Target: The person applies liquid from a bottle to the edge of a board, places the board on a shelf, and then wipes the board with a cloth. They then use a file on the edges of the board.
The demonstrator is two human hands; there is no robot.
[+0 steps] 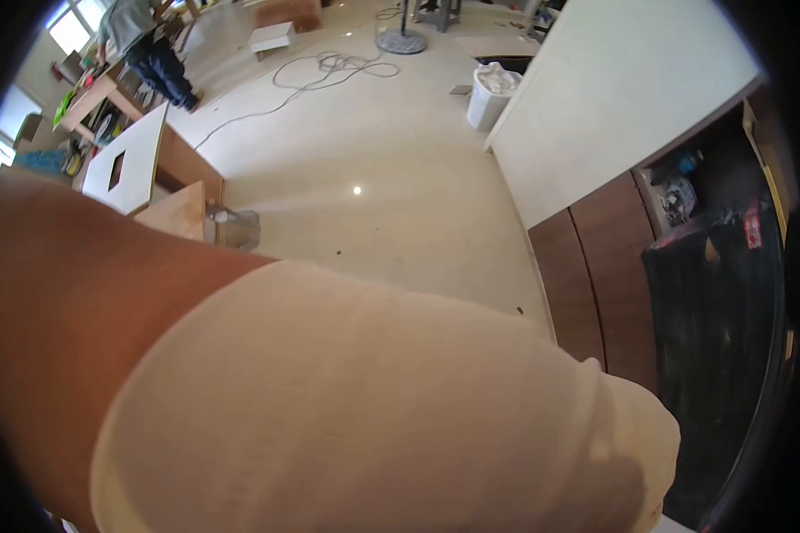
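A bare forearm and upper arm in a pale sleeve fill the lower left and middle of the head view, very close to the camera. The hand of this arm lies outside the picture, and no other hand of mine shows. To the right of the sleeve stand brown cabinet doors (604, 266) and a black panel (716, 329) with a red and white sticker.
A white-topped wooden piece (133, 164) stands at left, beside a clear bag (240, 229). A cable (316, 82) lies looped on the floor (400, 160). A white bin (491, 96) is near a white panel. Another person (147, 49) stands at the upper left.
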